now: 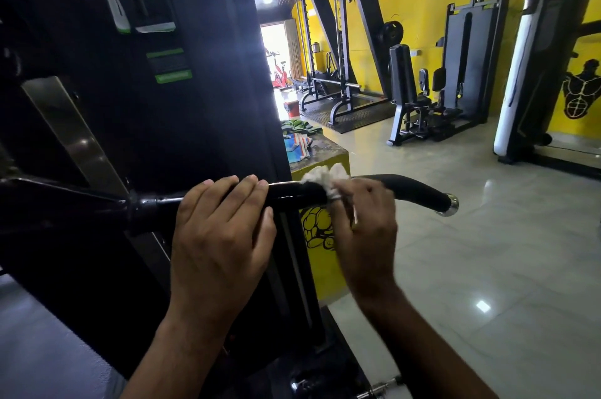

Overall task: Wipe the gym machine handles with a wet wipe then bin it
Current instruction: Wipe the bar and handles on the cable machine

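A black machine handle (pixel 419 190) runs left to right across the middle of the head view and curves down to a chrome end cap (pixel 452 204). My left hand (pixel 221 232) grips the straight part of the bar, fingers over the top. Just to its right, my right hand (pixel 364 229) presses a crumpled white wet wipe (pixel 320 176) around the bar. Part of the wipe sticks up above my fingers; the rest is hidden under them.
The dark frame of the machine (pixel 130 105) fills the left half. A yellow box (pixel 320 164) with cloths on it stands behind the handle. Other black gym machines (pixel 422 96) line the yellow wall at the right, across a shiny tiled floor (pixel 487 268).
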